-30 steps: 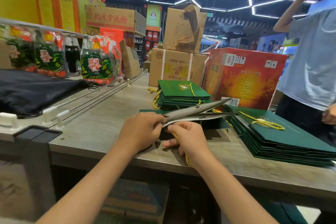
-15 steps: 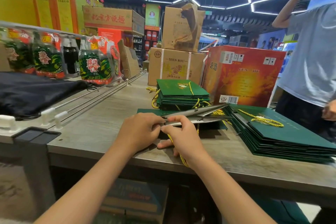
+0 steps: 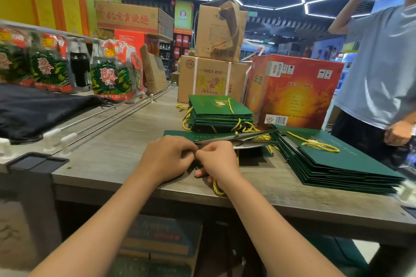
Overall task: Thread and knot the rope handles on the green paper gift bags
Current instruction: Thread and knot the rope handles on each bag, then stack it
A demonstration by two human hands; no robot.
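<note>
At the counter's edge, left hand (image 3: 167,157) and right hand (image 3: 219,162) apparently pinch yellow rope (image 3: 217,189).

Left hand (image 3: 167,156) and right hand (image 3: 219,161) side by side, fingertips meeting, fingers curled, forearms extended

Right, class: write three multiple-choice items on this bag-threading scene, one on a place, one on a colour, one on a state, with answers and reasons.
1. Where is the smaller stack of bags?
A. in front of the cardboard boxes
B. on the black cloth
C. on the floor

2. What colour is the rope?
A. white
B. yellow
C. red

3. What are the left hand and right hand doing?
A. resting flat
B. pinching at the open bag
C. lifting a box

Answers: 1 A, boxes stand directly behind it; 2 B, yellow cord hangs below the right hand; 3 B, fingertips meet at its edge.
</note>
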